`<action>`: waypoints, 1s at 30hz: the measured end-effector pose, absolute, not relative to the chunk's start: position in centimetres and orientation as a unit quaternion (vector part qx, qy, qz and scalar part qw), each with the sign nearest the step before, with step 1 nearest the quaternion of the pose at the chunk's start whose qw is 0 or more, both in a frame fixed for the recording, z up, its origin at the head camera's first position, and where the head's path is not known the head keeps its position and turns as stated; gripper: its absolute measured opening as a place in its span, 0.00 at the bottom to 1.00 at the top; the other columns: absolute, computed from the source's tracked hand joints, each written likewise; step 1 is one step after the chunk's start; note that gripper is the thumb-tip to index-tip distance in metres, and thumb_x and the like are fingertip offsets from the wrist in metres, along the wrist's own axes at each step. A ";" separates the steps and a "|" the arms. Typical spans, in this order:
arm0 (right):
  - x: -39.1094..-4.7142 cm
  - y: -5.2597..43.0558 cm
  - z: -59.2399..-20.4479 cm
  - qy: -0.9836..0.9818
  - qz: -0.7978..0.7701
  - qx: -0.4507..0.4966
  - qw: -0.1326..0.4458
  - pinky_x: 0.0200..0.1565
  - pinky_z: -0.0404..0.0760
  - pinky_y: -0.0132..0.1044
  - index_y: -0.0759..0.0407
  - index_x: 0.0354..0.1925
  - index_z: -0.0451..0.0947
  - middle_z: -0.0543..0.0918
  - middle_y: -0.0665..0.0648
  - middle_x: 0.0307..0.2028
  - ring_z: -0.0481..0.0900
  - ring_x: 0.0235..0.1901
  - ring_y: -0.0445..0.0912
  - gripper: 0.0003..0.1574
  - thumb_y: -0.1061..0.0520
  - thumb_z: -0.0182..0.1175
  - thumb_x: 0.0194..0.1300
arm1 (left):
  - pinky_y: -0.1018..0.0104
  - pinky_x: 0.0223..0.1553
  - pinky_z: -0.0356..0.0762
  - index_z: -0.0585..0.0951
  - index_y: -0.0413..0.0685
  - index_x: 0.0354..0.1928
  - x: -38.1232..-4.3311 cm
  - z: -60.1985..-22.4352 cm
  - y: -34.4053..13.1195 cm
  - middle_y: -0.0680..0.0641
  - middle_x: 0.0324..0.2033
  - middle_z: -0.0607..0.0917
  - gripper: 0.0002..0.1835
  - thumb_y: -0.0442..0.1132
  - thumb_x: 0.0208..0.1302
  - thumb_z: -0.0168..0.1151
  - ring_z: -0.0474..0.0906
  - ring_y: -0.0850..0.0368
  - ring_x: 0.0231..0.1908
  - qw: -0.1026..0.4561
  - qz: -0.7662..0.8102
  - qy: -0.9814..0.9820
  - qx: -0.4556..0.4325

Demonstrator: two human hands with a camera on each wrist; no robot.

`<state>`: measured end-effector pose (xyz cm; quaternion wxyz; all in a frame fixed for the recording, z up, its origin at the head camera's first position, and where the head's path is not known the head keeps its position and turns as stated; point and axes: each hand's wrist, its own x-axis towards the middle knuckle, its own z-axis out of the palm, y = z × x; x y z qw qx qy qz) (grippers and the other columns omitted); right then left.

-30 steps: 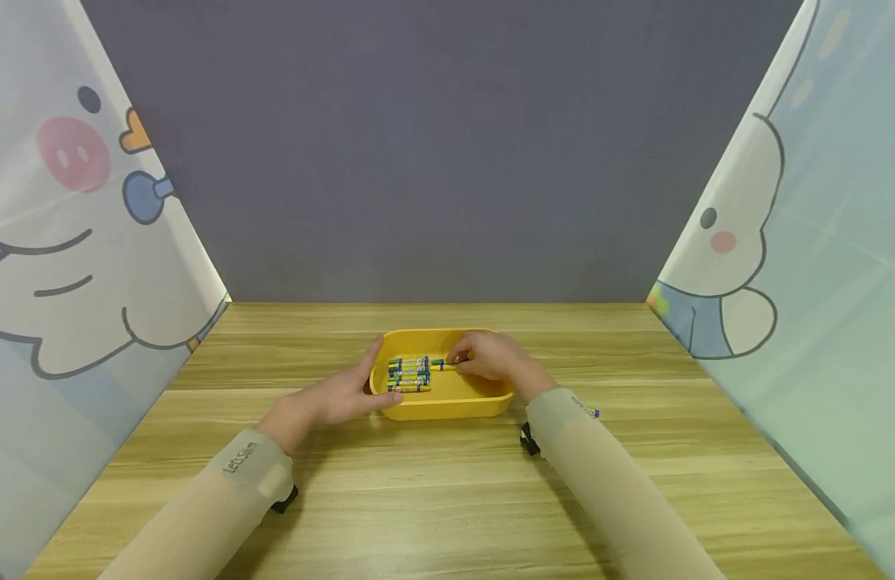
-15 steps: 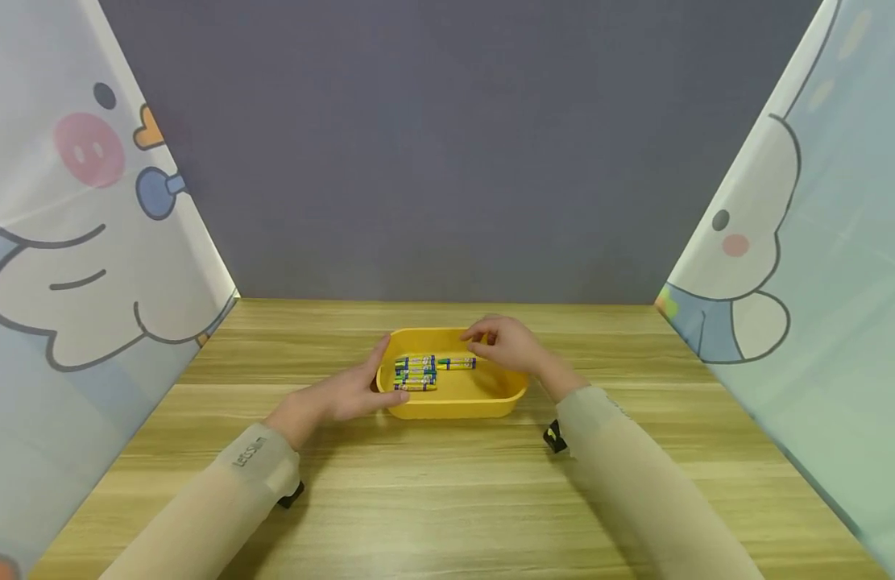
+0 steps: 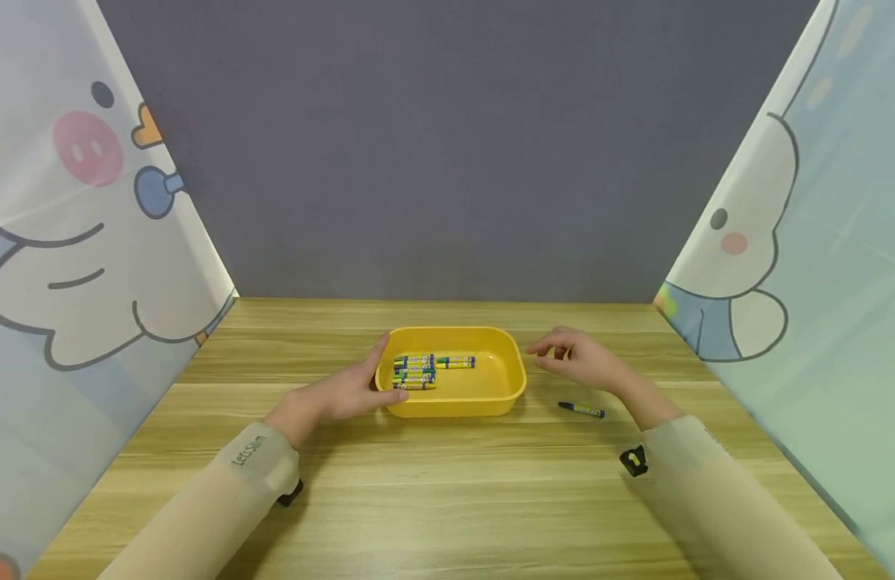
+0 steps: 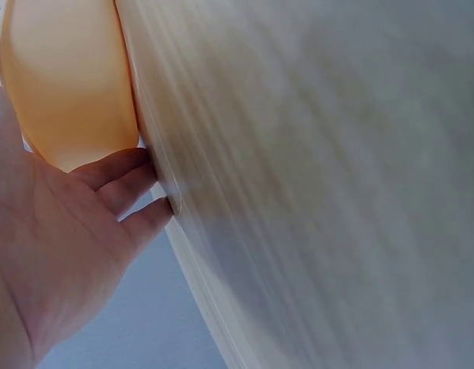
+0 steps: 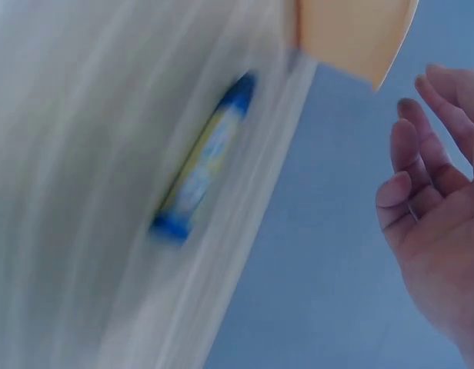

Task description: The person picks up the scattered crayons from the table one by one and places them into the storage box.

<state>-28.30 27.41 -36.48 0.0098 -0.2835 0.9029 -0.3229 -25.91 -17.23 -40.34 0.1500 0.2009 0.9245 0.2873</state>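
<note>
My left hand (image 3: 338,393) holds the left end of a yellow plastic tray (image 3: 454,408), its thumb over the front rim and its fingers at the outer side. In the left wrist view, the lower fingertips (image 4: 161,211) reach the tabletop beside the tray. Several crayons (image 3: 414,372) lie stacked in a row at the tray's left, and two more crayons (image 3: 457,362) lie to their right. My right hand (image 3: 581,362) hovers just right of the tray with loosely bent fingers and nothing in them. Below it on the table lies a dark blue crayon (image 3: 582,410), blurred in the right wrist view.
The wood-grain table (image 3: 447,499) runs back to a dark grey panel (image 3: 447,153). Cartoon-printed sheets (image 3: 92,322) stand along both sides. Each wrist carries a small black strap mount (image 3: 634,461).
My right hand has let go of a crayon in the tray, lifted out and moved right to above the table crayon. The left hand has stayed at the tray's end.
</note>
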 end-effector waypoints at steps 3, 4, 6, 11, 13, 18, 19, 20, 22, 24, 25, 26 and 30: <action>-27.8 29.2 -36.9 0.907 -0.308 -0.284 0.035 0.38 0.81 0.35 0.60 0.59 0.90 0.88 0.55 0.47 0.79 0.39 0.42 0.17 0.55 0.69 0.78 | 0.34 0.79 0.66 0.22 0.68 0.87 -25.9 -40.4 -17.4 0.27 0.76 0.74 0.66 0.78 0.72 0.59 0.75 0.34 0.75 0.151 0.292 0.923 0.200; -27.6 29.7 -37.0 0.908 -0.303 -0.286 0.046 0.38 0.82 0.35 0.60 0.59 0.90 0.89 0.56 0.49 0.80 0.39 0.42 0.17 0.55 0.69 0.78 | 0.34 0.79 0.66 0.22 0.69 0.87 -26.0 -40.5 -17.4 0.29 0.75 0.76 0.66 0.77 0.73 0.59 0.76 0.35 0.74 0.153 0.294 0.922 0.198; -27.2 30.7 -37.2 0.911 -0.292 -0.283 0.074 0.39 0.82 0.35 0.58 0.60 0.90 0.89 0.58 0.51 0.81 0.41 0.42 0.18 0.54 0.70 0.77 | 0.34 0.78 0.66 0.21 0.69 0.87 -26.0 -40.5 -17.5 0.29 0.75 0.76 0.66 0.77 0.73 0.59 0.77 0.36 0.73 0.153 0.294 0.922 0.198; -26.1 32.7 -37.7 0.915 -0.271 -0.264 0.139 0.40 0.84 0.35 0.53 0.60 0.91 0.88 0.56 0.52 0.83 0.44 0.44 0.17 0.57 0.71 0.75 | 0.33 0.80 0.63 0.21 0.67 0.87 -25.9 -40.4 -17.4 0.27 0.82 0.63 0.66 0.77 0.73 0.59 0.70 0.31 0.78 0.149 0.289 0.923 0.203; -25.8 33.3 -37.9 0.916 -0.269 -0.253 0.153 0.41 0.84 0.34 0.51 0.58 0.91 0.88 0.54 0.51 0.84 0.44 0.43 0.17 0.58 0.72 0.74 | 0.33 0.81 0.62 0.22 0.65 0.88 -25.9 -40.4 -17.4 0.27 0.84 0.60 0.67 0.78 0.73 0.58 0.68 0.30 0.79 0.147 0.287 0.924 0.205; -25.3 34.8 -38.6 0.916 -0.270 -0.248 0.166 0.42 0.83 0.33 0.51 0.57 0.92 0.89 0.51 0.48 0.83 0.42 0.39 0.18 0.58 0.75 0.70 | 0.33 0.81 0.62 0.22 0.65 0.88 -25.9 -40.4 -17.4 0.27 0.84 0.58 0.66 0.77 0.73 0.59 0.66 0.29 0.80 0.147 0.283 0.926 0.202; -25.3 35.0 -38.7 0.915 -0.271 -0.249 0.167 0.41 0.83 0.33 0.52 0.57 0.92 0.89 0.51 0.47 0.83 0.42 0.39 0.18 0.57 0.75 0.70 | 0.34 0.81 0.62 0.22 0.65 0.88 -25.9 -40.4 -17.4 0.28 0.85 0.57 0.66 0.77 0.73 0.59 0.66 0.29 0.80 0.147 0.283 0.926 0.202; -25.4 35.2 -38.9 0.913 -0.273 -0.252 0.168 0.41 0.82 0.33 0.52 0.58 0.91 0.89 0.51 0.47 0.82 0.41 0.38 0.18 0.58 0.75 0.70 | 0.33 0.81 0.61 0.22 0.65 0.88 -26.0 -40.4 -17.4 0.28 0.85 0.55 0.66 0.76 0.74 0.59 0.65 0.29 0.80 0.148 0.285 0.925 0.203; -25.5 35.5 -39.2 0.911 -0.277 -0.253 0.170 0.41 0.82 0.33 0.53 0.58 0.91 0.89 0.51 0.47 0.82 0.40 0.37 0.18 0.58 0.75 0.71 | 0.33 0.81 0.61 0.22 0.64 0.88 -26.0 -40.4 -17.4 0.28 0.86 0.54 0.66 0.76 0.74 0.59 0.65 0.29 0.80 0.147 0.286 0.925 0.203; -25.6 35.7 -39.5 0.910 -0.281 -0.255 0.169 0.41 0.82 0.33 0.53 0.58 0.91 0.89 0.52 0.48 0.81 0.40 0.37 0.18 0.58 0.74 0.71 | 0.33 0.81 0.61 0.22 0.64 0.88 -26.0 -40.4 -17.4 0.28 0.85 0.55 0.66 0.76 0.74 0.59 0.66 0.29 0.80 0.148 0.287 0.925 0.202; -25.6 35.7 -39.6 0.909 -0.283 -0.256 0.167 0.41 0.82 0.33 0.53 0.58 0.91 0.89 0.52 0.48 0.81 0.41 0.36 0.18 0.58 0.74 0.71 | 0.33 0.81 0.61 0.22 0.65 0.88 -26.0 -40.5 -17.4 0.27 0.85 0.57 0.66 0.76 0.74 0.59 0.67 0.29 0.79 0.149 0.287 0.925 0.202; -25.7 35.7 -39.7 0.910 -0.283 -0.257 0.163 0.42 0.82 0.33 0.53 0.58 0.91 0.90 0.52 0.48 0.81 0.41 0.36 0.17 0.58 0.74 0.71 | 0.33 0.81 0.62 0.22 0.65 0.88 -26.0 -40.5 -17.4 0.27 0.85 0.57 0.66 0.76 0.74 0.59 0.67 0.29 0.79 0.150 0.287 0.924 0.202; -25.6 35.7 -39.9 0.913 -0.281 -0.258 0.147 0.42 0.81 0.32 0.52 0.57 0.92 0.89 0.52 0.49 0.80 0.41 0.35 0.16 0.58 0.72 0.73 | 0.33 0.80 0.64 0.21 0.66 0.88 -26.0 -40.4 -17.4 0.26 0.82 0.64 0.66 0.77 0.73 0.59 0.71 0.31 0.77 0.151 0.287 0.924 0.201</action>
